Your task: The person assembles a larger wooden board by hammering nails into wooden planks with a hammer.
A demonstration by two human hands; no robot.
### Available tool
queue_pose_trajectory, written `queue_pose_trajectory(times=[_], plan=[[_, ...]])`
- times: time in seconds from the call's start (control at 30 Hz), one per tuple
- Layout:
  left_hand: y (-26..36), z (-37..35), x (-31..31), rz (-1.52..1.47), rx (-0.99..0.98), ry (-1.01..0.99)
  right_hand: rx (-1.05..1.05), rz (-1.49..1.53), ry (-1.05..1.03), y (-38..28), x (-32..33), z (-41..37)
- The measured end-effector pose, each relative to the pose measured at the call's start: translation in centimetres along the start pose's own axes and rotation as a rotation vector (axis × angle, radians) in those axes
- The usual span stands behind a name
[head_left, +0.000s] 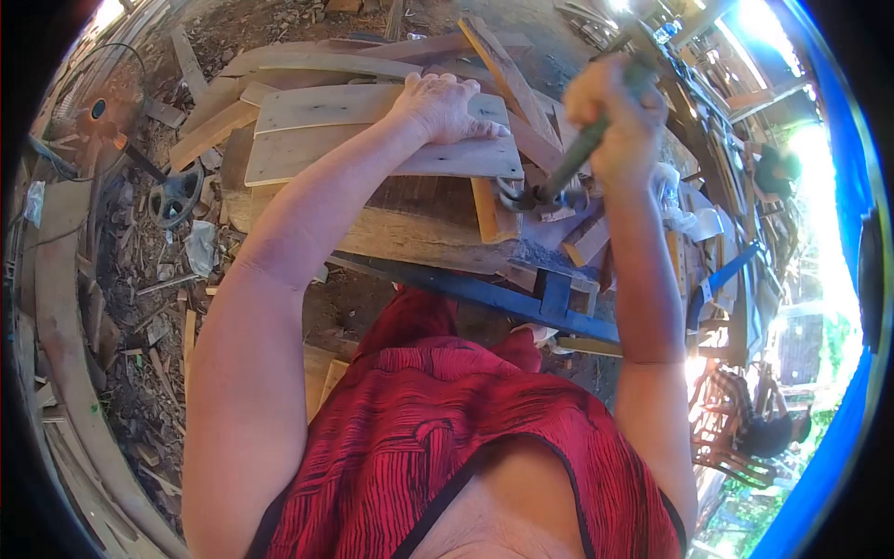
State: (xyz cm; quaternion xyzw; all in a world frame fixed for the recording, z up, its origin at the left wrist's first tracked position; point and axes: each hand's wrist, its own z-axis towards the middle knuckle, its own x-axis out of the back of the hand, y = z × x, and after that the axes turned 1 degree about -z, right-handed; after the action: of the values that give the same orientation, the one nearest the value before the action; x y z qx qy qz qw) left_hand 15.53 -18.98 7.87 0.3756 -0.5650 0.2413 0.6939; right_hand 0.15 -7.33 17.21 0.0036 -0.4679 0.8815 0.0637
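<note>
A rough wooden workbench (419, 238) fills the middle of the view, heaped with offcuts and resting over a blue frame (503, 300). A standing fan (102, 107) sits well off to the left, among scrap on the ground.

On top of the bench lies a pale plank (307, 110), its long axis running left to right across the person's front. The left hand (445, 107) lies open on it, palm down and fingers spread, pressing near its right end.

The right hand (615, 112) is raised just beside that end, closed in a fist around the green handle of a hammer (582, 149). The handle slants down and leftward from the fist, so the metal head hangs low at the bench edge. There it sits just below and to the right of the left hand's fingertips, close to a short yellowish offcut (489, 212). Whether the head touches the wood cannot be told.
</note>
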Motion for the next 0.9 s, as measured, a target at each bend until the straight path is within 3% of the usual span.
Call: queue_pose_trajectory(times=[0.07, 0.23, 0.33, 0.5, 0.57, 0.73, 0.9], plan=[[0.1, 0.1, 0.1, -0.006, -0.003, 0.032, -0.029, 0.215, 0.081, 0.2, 2.3, 0.2], [-0.1, 0.2, -0.1, -0.010, 0.000, 0.012, -0.011, 0.233, 0.225, 0.2, 3.0, -0.8], [-0.1, 0.3, -0.2, -0.004, 0.002, 0.014, -0.059, 0.087, 0.335, -1.9, 2.2, 0.2], [0.1, 0.1, 0.2, 0.019, 0.011, -0.008, -0.184, 0.053, 0.134, -5.6, 0.4, 3.6], [0.2, 0.1, 0.3, 0.014, 0.010, -0.016, -0.213, -0.044, 0.132, -5.3, -1.6, 4.5], [-0.1, 0.1, 0.0, 0.006, 0.010, 0.009, -0.424, -0.222, -0.106, -2.7, -4.1, 3.5], [0.1, 0.0, 0.2, 0.014, 0.026, 0.000, -0.357, -0.273, -0.088, -1.8, -4.9, 3.9]])
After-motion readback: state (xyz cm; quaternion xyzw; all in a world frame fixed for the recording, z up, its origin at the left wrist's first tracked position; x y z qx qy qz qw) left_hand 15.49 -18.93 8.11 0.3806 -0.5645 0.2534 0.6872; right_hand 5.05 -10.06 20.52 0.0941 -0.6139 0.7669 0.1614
